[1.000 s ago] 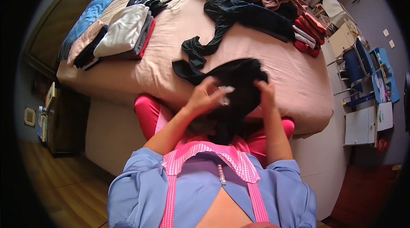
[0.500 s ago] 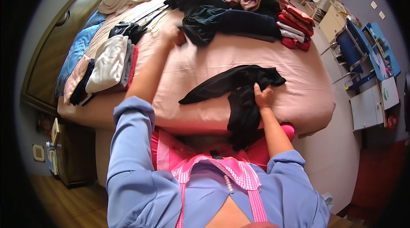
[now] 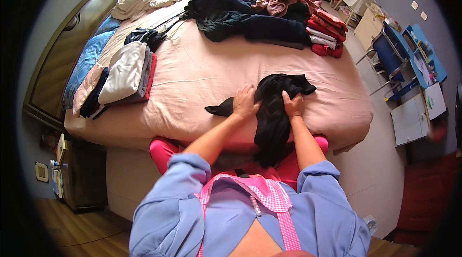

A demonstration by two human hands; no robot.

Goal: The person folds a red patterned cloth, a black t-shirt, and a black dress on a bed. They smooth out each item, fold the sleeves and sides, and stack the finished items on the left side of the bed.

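Note:
A black garment (image 3: pixel 275 112) with two long parts lies crumpled at the near edge of the bed. One narrow end points left across the sheet, and another part hangs over the edge toward my lap. My left hand (image 3: pixel 246 102) is on the left-pointing part, its fingers closed over the cloth. Close by on the right, my right hand (image 3: pixel 292 104) grips the garment's middle, thumb toward the left. Cloth under both palms is hidden.
The pink sheet (image 3: pixel 192 71) covers the bed. Folded clothes with a white one on top (image 3: pixel 123 71) stand at left. Dark clothes (image 3: pixel 221 9) are heaped at the far side, beside a red and white folded stack (image 3: pixel 327 33). A blue chair (image 3: pixel 391 55) stands beyond the right edge.
My left hand has come back from near the dark heap onto the black garment. The garment's left part is now bunched, its upper part drawn rightward. My right hand has stayed on the cloth.

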